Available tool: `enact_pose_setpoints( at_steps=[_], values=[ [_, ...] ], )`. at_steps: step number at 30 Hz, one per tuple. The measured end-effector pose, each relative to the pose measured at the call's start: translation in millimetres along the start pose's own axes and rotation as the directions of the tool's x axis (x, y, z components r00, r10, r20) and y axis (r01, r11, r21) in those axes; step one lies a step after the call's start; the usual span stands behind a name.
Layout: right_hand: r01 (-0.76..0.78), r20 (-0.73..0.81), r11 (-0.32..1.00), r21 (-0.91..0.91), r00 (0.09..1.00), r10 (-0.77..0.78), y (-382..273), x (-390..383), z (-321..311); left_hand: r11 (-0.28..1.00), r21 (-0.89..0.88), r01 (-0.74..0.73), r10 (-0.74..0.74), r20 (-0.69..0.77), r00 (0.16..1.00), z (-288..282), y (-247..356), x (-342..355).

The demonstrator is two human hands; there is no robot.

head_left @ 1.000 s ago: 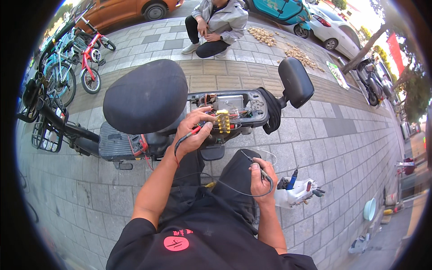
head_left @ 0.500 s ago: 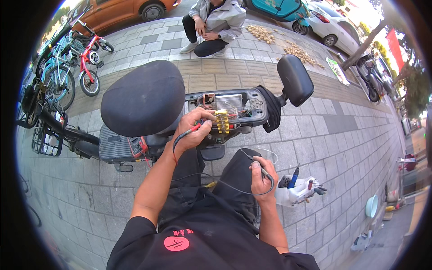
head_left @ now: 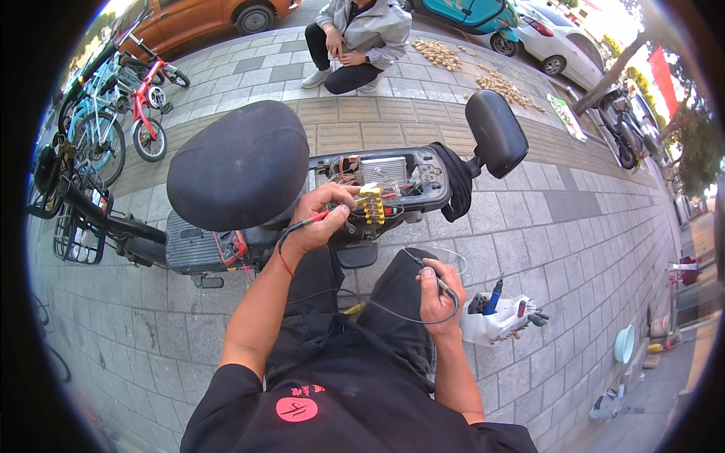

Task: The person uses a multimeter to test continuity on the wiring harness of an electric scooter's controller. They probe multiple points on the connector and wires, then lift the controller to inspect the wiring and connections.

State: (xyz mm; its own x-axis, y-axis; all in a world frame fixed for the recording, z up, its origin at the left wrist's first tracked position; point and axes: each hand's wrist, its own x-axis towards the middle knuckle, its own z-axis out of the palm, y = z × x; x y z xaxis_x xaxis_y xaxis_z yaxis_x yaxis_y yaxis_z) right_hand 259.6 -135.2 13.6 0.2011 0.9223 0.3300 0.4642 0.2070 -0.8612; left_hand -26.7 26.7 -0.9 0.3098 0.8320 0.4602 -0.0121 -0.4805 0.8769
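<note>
A red multimeter probe (head_left: pixel 319 217) is pinched in my left hand (head_left: pixel 313 219), whose fingertips are at the left side of a yellow connector block (head_left: pixel 371 206); whether the probe's tip touches metal is too small to tell. Over my right knee, my right hand (head_left: pixel 438 297) is closed around a black multimeter probe (head_left: pixel 445 288), its thin tip pointing up and left, apart from the block. A red multimeter (head_left: pixel 231 247) lies on the ribbed footboard of an electric scooter (head_left: pixel 192 245). Wires and a silver finned box (head_left: pixel 384 171) show in the scooter's opened body.
The scooter's padded black seat (head_left: pixel 238 166) stands left of the opening, a black backrest pad (head_left: pixel 496 136) to its right. On the paving at my right is a white container of tools (head_left: pixel 495 321). A person (head_left: pixel 362 45) crouches beyond the scooter. Bicycles (head_left: pixel 106 136) stand far left.
My left hand and the red probe have shifted slightly down and left beside the connector block. My right hand has stayed nearly still with the black probe.
</note>
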Motion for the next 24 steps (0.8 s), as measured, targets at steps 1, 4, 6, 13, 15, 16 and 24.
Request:
enact_pose_setpoints(
  at_steps=[1, 4, 6, 13, 15, 16, 24],
  values=[
    [0.006, -0.003, 1.000, -0.001, 1.000, -0.007, 0.4, 0.2, 0.4, 1.000, -0.015, -0.016, 0.016, 0.009, 1.000, -0.4, -1.3, 0.2],
    [0.037, -0.005, 0.999, -0.009, 0.999, -0.037, 3.5, 0.9, 1.5, 0.999, 0.017, -0.038, 0.038, 0.024, 0.999, 0.6, -0.8, 0.7],
    [0.073, 0.001, 0.997, -0.020, 0.997, -0.073, 5.6, 1.9, 1.3, 1.000, 0.013, -0.015, 0.015, 0.000, 1.000, 3.8, 3.3, 2.3],
    [0.019, -0.006, 1.000, 0.007, 1.000, -0.019, 2.4, 2.0, 1.4, 1.000, 0.029, 0.006, -0.005, -0.037, 0.999, 7.3, -1.0, 1.0],
    [0.021, -0.006, 1.000, 0.002, 1.000, -0.021, 2.5, 2.2, 1.5, 1.000, 0.003, 0.007, -0.006, -0.043, 0.999, 7.8, -1.5, 0.2],
    [0.039, -0.003, 0.999, -0.008, 0.999, -0.039, 3.6, 2.4, 1.5, 1.000, -0.010, 0.007, -0.007, -0.047, 0.999, 7.7, -1.6, -0.1],
    [0.087, -0.004, 0.996, -0.016, 0.996, -0.087, 7.3, 3.8, 3.3, 0.999, -0.050, -0.002, -0.001, -0.047, 0.999, 5.9, -8.6, -0.4]
  ],
)
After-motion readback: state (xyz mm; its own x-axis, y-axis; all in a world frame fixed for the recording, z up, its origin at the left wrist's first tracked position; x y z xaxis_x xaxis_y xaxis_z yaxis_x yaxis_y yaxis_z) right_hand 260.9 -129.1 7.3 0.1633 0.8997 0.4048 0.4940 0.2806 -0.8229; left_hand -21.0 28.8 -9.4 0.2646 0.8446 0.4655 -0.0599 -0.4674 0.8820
